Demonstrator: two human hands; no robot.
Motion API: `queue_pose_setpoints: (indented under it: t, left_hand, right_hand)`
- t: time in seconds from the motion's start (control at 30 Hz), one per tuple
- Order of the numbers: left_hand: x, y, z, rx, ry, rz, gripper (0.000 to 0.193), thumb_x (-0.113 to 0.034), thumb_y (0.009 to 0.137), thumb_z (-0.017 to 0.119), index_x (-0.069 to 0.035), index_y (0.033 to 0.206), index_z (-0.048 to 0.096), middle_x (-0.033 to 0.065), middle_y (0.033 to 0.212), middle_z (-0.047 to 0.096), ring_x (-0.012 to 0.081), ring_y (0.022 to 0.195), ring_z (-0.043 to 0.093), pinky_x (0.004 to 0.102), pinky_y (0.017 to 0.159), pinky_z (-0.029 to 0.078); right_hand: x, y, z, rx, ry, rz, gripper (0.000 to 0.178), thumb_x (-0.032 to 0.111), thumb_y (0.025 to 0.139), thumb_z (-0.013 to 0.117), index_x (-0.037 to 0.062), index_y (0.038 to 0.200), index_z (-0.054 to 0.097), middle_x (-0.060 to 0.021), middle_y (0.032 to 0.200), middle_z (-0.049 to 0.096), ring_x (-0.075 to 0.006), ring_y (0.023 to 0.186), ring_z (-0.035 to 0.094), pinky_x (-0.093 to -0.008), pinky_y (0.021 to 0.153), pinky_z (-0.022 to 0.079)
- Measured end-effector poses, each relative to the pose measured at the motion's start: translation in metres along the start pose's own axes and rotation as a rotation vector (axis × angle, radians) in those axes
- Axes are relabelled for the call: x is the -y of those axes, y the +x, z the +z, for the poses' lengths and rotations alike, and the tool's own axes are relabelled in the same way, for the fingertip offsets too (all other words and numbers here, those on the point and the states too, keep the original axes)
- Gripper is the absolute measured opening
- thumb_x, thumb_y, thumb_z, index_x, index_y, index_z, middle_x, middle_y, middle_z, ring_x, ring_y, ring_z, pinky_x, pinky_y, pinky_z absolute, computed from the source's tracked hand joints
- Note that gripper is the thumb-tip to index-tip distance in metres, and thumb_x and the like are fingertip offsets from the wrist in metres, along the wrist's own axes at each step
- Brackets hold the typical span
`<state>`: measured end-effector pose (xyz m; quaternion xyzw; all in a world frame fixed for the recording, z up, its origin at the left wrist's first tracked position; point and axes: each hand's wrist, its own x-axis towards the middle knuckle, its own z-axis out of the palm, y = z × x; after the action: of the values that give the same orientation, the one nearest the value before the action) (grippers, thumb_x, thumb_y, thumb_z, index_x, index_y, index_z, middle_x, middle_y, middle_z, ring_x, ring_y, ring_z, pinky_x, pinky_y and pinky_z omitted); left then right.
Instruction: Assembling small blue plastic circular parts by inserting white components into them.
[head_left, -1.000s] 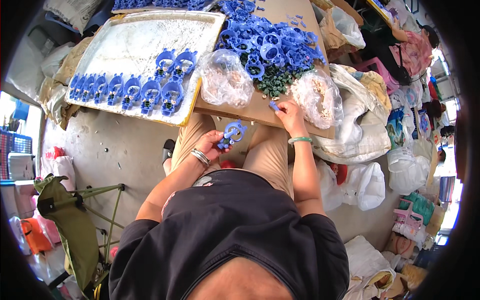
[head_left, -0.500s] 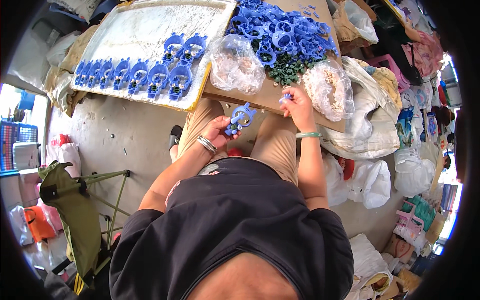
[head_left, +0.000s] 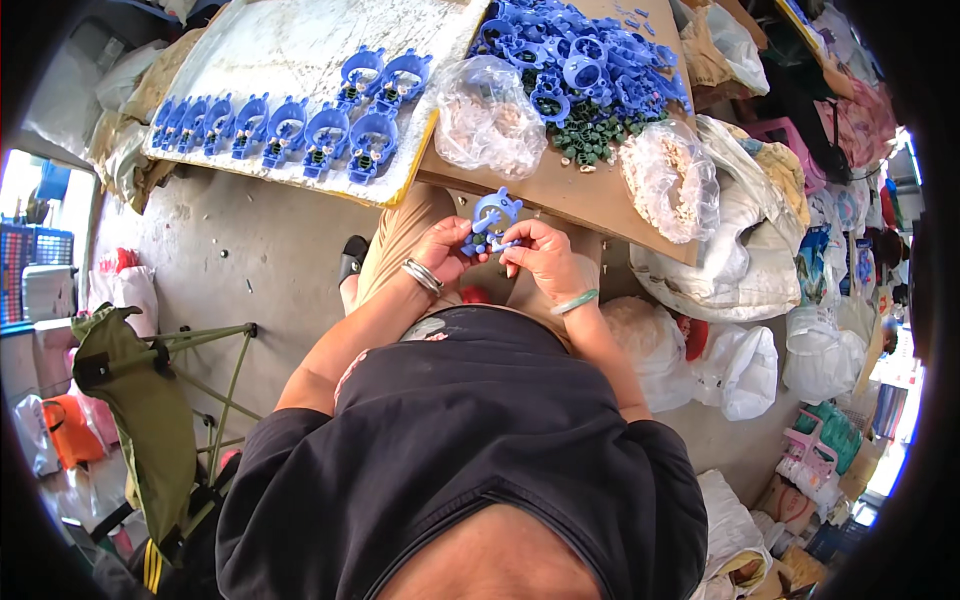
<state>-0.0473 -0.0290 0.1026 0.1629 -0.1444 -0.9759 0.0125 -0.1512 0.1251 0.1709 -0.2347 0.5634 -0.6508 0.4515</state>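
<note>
Cluttered workroom, cardboard-topped bench (head_left: 590,205): both hands on one blue figure (head_left: 487,224)

Bench is just past the person's knees. Blue figure is off the bench, held over the lap in front of the near edge. It has a ring-shaped upper part with ears, ring end pointing away from the body; small dark details lower down, too fine to read.

Left hand (head_left: 445,248): closed, thumb and fingers gripping the figure's lower left side. Metal bangles (head_left: 422,277) on that wrist.

Right hand (head_left: 545,258): nearly closed, fingertips pinched on a small blue bit (head_left: 511,243) at the figure's lower right. Can't tell if that bit is separate or part of the figure. Green bangle (head_left: 575,302) on that wrist.

On the bench: big heap of blue parts (head_left: 595,75), small dark green parts (head_left: 590,138) along its near side. Clear bag (head_left: 490,115) of pale bits left of the green ones, open clear bag (head_left: 668,180) of pale pieces to their right. Few loose blue bits (head_left: 640,20) toward the far edge.

Left of that: white tray (head_left: 270,60), worn, yellowish rim. Row of similar blue figures (head_left: 285,132) along its near side, two more behind the row's right end.

Around: white sack (head_left: 720,275) right of the bench, white plastic bags (head_left: 745,370) below it, olive folding seat (head_left: 150,430) lower left on grey floor (head_left: 240,240). Another person in pink (head_left: 860,120) upper right, partly cut off.
</note>
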Motion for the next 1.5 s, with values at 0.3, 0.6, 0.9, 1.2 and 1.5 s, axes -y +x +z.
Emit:
queue_pose_setpoints:
  t: [0.3, 0.6, 0.9, 1.2, 1.5]
  left_hand:
    - [0.002, 0.001, 0.000, -0.023, 0.094, 0.096, 0.010, -0.012, 0.079, 0.059, -0.004, 0.084, 0.054, 0.0096, 0.082, 0.059, 0.0241, 0.074, 0.056, 0.0415, 0.065, 0.048]
    - [0.003, 0.002, 0.005, -0.013, 0.254, 0.188, 0.007, -0.009, 0.082, 0.054, -0.002, 0.084, 0.055, 0.0092, 0.080, 0.059, 0.0205, 0.071, 0.057, 0.0369, 0.064, 0.049]
    - [0.002, -0.002, 0.014, -0.001, 0.307, 0.220, 0.007, -0.007, 0.082, 0.055, -0.001, 0.083, 0.056, 0.0088, 0.079, 0.059, 0.0188, 0.070, 0.057, 0.0344, 0.063, 0.049]
    - [0.002, -0.003, 0.013, 0.033, 0.308, 0.182, 0.006, -0.007, 0.081, 0.055, -0.001, 0.082, 0.056, 0.0095, 0.079, 0.059, 0.0201, 0.069, 0.057, 0.0356, 0.061, 0.050]
    - [0.008, -0.003, 0.019, -0.057, 0.068, 0.068, 0.012, -0.011, 0.082, 0.054, 0.000, 0.087, 0.052, 0.0147, 0.084, 0.059, 0.0305, 0.077, 0.059, 0.0417, 0.065, 0.051]
  right_hand:
    - [-0.010, 0.000, 0.005, -0.147, -0.272, -0.124, 0.010, -0.003, 0.076, 0.055, 0.0004, 0.085, 0.056, -0.0039, 0.072, 0.056, -0.0072, 0.057, 0.052, -0.0195, 0.048, 0.044]
    - [-0.008, 0.000, 0.008, -0.224, -0.674, -0.388, 0.014, -0.003, 0.071, 0.059, 0.0004, 0.083, 0.054, -0.0088, 0.072, 0.054, -0.0167, 0.058, 0.053, -0.0272, 0.052, 0.042]
    - [-0.010, -0.003, 0.010, -0.313, -0.700, -0.468, 0.019, -0.005, 0.066, 0.062, 0.0003, 0.082, 0.054, -0.0112, 0.074, 0.054, -0.0213, 0.059, 0.053, -0.0294, 0.052, 0.042]
    - [-0.009, -0.004, 0.006, -0.300, -0.670, -0.480, 0.018, -0.007, 0.068, 0.061, 0.0000, 0.083, 0.055, -0.0072, 0.068, 0.052, -0.0117, 0.049, 0.049, -0.0249, 0.045, 0.040]
    - [-0.005, -0.001, 0.014, -0.325, -0.413, -0.278, 0.035, 0.004, 0.074, 0.062, 0.0015, 0.107, 0.050, -0.0019, 0.076, 0.054, -0.0046, 0.056, 0.048, -0.0170, 0.043, 0.039]
